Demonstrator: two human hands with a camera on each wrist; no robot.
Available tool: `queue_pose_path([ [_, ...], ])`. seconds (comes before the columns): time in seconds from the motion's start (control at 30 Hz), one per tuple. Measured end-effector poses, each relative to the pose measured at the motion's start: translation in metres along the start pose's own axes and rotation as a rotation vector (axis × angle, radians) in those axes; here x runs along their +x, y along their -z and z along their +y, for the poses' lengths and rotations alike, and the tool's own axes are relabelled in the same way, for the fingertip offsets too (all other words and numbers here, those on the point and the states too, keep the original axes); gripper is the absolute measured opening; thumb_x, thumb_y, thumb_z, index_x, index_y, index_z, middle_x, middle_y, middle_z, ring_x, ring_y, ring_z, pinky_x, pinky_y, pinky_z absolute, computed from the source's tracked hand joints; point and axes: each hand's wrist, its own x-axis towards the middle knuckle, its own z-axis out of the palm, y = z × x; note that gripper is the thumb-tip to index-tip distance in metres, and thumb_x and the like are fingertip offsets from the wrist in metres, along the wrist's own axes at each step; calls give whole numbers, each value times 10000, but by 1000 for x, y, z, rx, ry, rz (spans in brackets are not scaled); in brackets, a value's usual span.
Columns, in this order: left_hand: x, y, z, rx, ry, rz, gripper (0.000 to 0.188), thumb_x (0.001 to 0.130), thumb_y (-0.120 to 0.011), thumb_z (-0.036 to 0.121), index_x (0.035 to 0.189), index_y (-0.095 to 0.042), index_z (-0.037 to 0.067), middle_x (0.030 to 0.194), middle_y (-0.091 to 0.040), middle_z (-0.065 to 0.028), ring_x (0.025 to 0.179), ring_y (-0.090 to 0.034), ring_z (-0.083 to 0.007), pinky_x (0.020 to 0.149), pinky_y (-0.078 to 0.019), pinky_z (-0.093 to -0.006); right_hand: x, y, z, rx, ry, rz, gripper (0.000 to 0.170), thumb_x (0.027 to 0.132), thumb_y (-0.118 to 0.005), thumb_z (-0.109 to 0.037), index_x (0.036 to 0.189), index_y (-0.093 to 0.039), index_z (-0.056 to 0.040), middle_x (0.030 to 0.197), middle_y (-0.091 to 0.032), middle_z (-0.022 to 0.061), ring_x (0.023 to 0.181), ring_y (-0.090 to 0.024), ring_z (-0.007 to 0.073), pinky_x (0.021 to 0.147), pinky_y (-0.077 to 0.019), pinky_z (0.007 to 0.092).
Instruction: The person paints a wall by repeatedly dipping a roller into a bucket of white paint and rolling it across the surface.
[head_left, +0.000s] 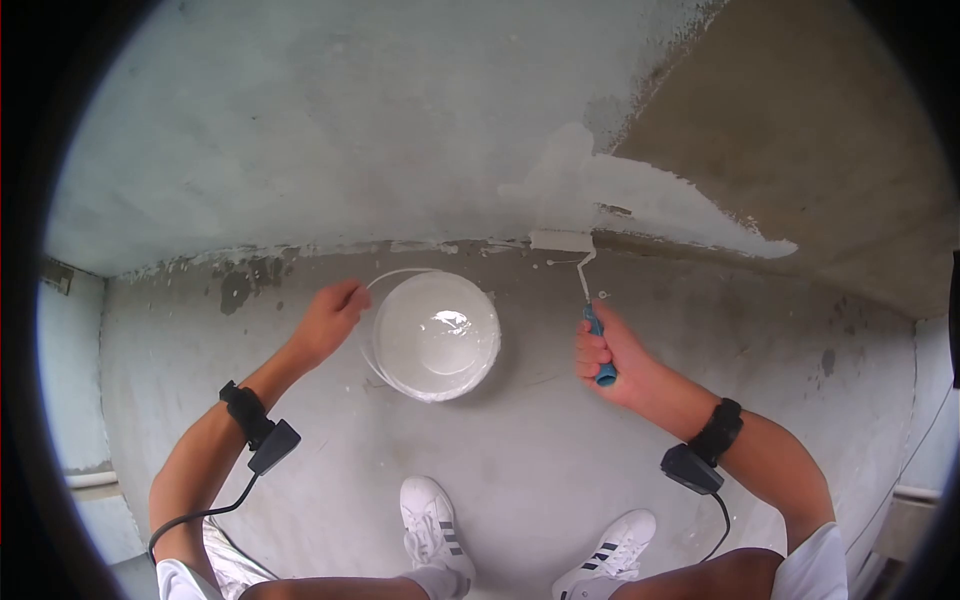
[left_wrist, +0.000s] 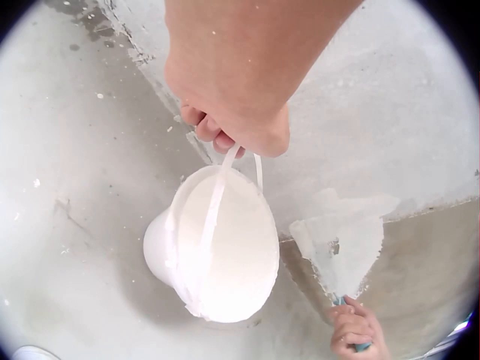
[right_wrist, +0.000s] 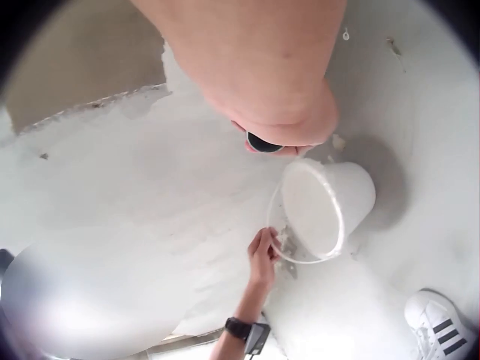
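A white bucket (head_left: pixel 436 337) of white paint stands on the floor, its thin handle (left_wrist: pixel 213 214) raised toward the left side. My left hand (head_left: pixel 334 318) grips that handle with curled fingers, above the rim in the left wrist view. The right hand (head_left: pixel 622 362) is wrapped round the blue grip (head_left: pixel 606 374) of a paint roller, whose white roller head (head_left: pixel 562 240) lies against the foot of the wall. In the right wrist view the right hand (right_wrist: pixel 285 127) hides most of the roller; only the dark grip end shows.
Fresh white paint (head_left: pixel 640 190) covers part of the wall beside a bare brown area (head_left: pixel 800 130). Two white shoes (head_left: pixel 432 525) stand on the grey floor (head_left: pixel 540 440) below the bucket. Side walls rise at far left and right, with pipes near them.
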Motion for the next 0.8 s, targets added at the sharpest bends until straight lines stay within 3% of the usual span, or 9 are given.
queue_pose_path([
  [0.17,-2,1,2,24,3,23,287,995,-473,241,851,-580,17,680,-498,-15,663,-468,-102,616,-398,-276,27,-17,7,68,13,149,377,1017,-438,-455,774,-440,-167,539,-324,-89,441,-311,59,440,-262,255],
  [0.33,0,0,-2,24,-8,23,291,996,-478,250,858,-582,17,677,-500,-16,656,-472,-106,616,-402,-278,19,-17,2,119,-2,43,377,1022,-421,-461,794,-429,-162,543,-306,-76,452,-305,72,448,-265,272],
  [0.47,-2,2,-4,74,-39,3,297,1000,-474,257,867,-582,13,677,-498,-18,657,-471,-113,618,-404,-285,-32,-23,-8,77,16,-69,396,1031,-401,-464,782,-426,-158,532,-289,-71,427,-280,74,434,-263,276],
  [0.8,-2,0,-1,37,-19,35,290,965,-489,242,884,-596,-15,688,-542,-57,653,-504,-136,629,-430,-301,-136,-50,-11,-29,165,-70,384,1032,-409,-455,799,-430,-152,536,-288,-66,395,-255,77,389,-243,271],
])
